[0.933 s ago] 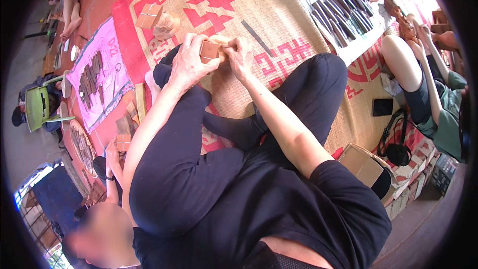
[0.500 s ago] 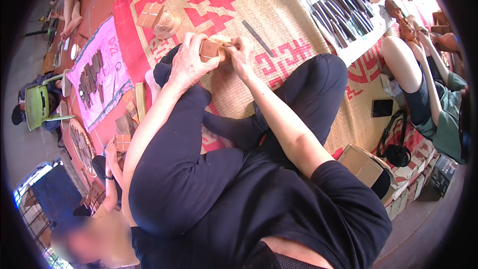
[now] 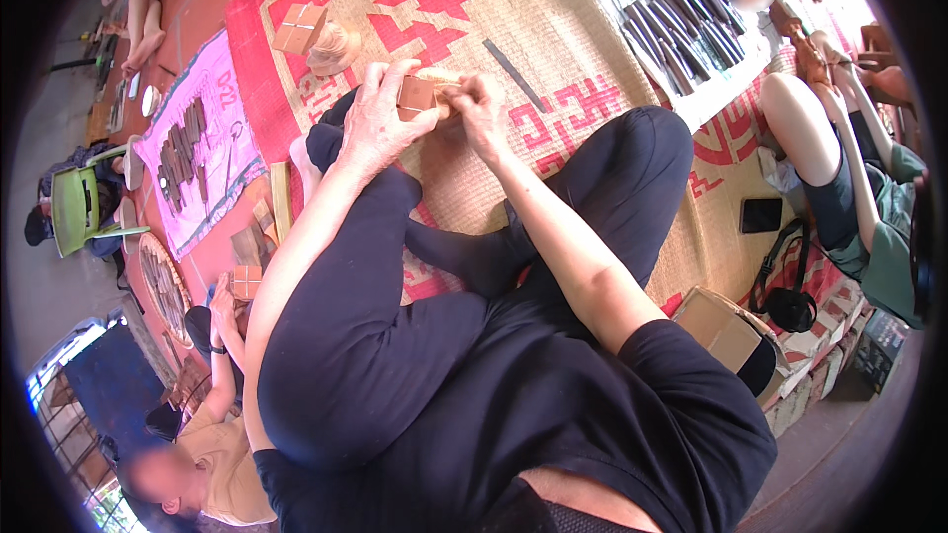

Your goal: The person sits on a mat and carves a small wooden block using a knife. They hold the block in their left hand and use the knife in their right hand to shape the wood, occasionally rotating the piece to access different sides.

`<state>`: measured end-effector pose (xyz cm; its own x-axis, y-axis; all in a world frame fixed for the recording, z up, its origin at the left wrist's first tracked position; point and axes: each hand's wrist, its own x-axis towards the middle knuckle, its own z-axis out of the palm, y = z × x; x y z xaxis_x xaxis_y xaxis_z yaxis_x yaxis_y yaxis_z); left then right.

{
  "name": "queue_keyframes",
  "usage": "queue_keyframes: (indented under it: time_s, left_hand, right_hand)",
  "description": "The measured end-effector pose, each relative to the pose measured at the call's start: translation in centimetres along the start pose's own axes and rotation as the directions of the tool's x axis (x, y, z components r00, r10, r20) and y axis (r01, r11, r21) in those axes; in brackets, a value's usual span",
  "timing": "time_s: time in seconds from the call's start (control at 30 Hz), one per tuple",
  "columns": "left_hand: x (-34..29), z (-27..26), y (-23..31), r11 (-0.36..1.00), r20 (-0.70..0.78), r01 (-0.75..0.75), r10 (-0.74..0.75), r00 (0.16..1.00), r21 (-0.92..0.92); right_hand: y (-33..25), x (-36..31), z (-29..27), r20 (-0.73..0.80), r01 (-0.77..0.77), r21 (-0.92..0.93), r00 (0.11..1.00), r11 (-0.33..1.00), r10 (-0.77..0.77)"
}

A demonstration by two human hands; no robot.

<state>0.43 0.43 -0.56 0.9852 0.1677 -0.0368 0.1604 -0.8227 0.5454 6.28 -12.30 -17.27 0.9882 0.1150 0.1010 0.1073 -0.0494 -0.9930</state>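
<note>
My left hand [image 3: 380, 118] grips a small reddish-brown box [image 3: 416, 96] with a thin pale band across it, fingers over its far side and thumb along the near side. Close against the box's right side, my right hand [image 3: 478, 111] is pinched together at a pale tan, fibrous-looking bundle [image 3: 438, 76]. What lies between its fingertips is too small to make out. Both hands are above the woven mat, beyond my crossed legs. Ahead and to the left rest another brown box [image 3: 299, 29] tied crosswise with pale string and a round tan coil [image 3: 336, 47].
A dark flat strip [image 3: 513, 74] lies on the red-patterned mat [image 3: 563, 30]. Dark sticks [image 3: 681, 20] cover a sheet at far right; brown pieces [image 3: 182, 160] lie on a pink cloth. A phone [image 3: 760, 215] and cardboard box [image 3: 719, 336] are at right. Co-workers sit on both sides.
My right fingers have shifted slightly beside the box; my left hand keeps its hold. At lower left a co-worker's head and body have shifted. A blurred head shape now shows at upper right.
</note>
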Motion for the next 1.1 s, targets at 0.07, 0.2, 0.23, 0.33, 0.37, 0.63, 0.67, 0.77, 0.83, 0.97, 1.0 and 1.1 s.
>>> queue_keyframes:
  time_s: [0.07, 0.2, 0.23, 0.33, 0.37, 0.63, 0.67, 0.77, 0.83, 0.97, 1.0, 1.1]
  left_hand:
    - [0.0, 0.2, -0.5, 0.987, 0.010, -0.065, 0.064, 0.998, 0.144]
    - [-0.3, 0.4, -0.9, 0.935, -0.005, -0.217, 0.228, 0.974, 0.281]
    - [-0.3, 0.5, -1.0, 0.932, 0.003, -0.229, 0.238, 0.971, 0.280]
    - [-0.1, 0.8, -1.1, 0.918, 0.026, -0.281, 0.285, 0.958, 0.280]
    - [-0.3, 0.5, -1.2, 0.917, 0.052, -0.294, 0.291, 0.955, 0.269]
    - [-0.2, -0.4, -0.3, 0.862, 0.186, -0.382, 0.337, 0.923, 0.334]
    - [-0.2, -0.6, -0.4, 0.853, 0.186, -0.391, 0.346, 0.920, 0.345]
    - [0.0, -0.8, -0.5, 0.827, 0.184, -0.418, 0.376, 0.908, 0.376]
    - [0.2, -0.4, -0.6, 0.822, 0.166, -0.424, 0.390, 0.906, 0.381]
    - [0.4, -0.2, -0.8, 0.834, 0.103, -0.412, 0.404, 0.909, 0.366]
    - [0.4, -0.1, -0.8, 0.835, 0.090, -0.417, 0.413, 0.906, 0.360]
    - [0.1, 0.2, -0.7, 0.896, -0.025, -0.313, 0.338, 0.941, 0.316]
  right_hand:
    - [0.8, 0.2, 0.6, 0.013, -0.011, -0.067, 1.000, 0.998, 0.012]
    - [0.1, 1.6, 0.5, 0.021, -0.188, -0.039, 0.982, 0.981, 0.189]
    - [-0.1, 1.8, 0.5, 0.026, -0.220, -0.019, 0.975, 0.975, 0.221]
    - [2.5, 3.5, -0.2, -0.160, -0.388, 0.178, 0.895, 0.904, 0.415]
    - [2.3, 3.6, -0.5, -0.152, -0.487, 0.319, 0.821, 0.813, 0.551]
    - [1.9, -0.6, 0.1, -0.019, -0.058, 0.105, 0.998, 0.993, 0.060]
    - [1.2, -0.7, 0.1, 0.030, -0.088, 0.065, 0.996, 0.994, 0.086]
    - [-0.3, 0.7, -0.5, 0.019, -0.265, -0.040, 0.964, 0.963, 0.266]
    - [1.1, 2.6, -1.5, -0.140, -0.389, 0.082, 0.907, 0.918, 0.397]
    - [0.2, 2.8, -2.2, -0.049, -0.325, 0.160, 0.940, 0.932, 0.336]
    - [-0.6, 2.4, -2.2, -0.007, -0.280, 0.183, 0.958, 0.942, 0.286]
    - [-2.6, 1.2, -1.2, -0.005, -0.195, 0.226, 0.979, 0.954, 0.202]
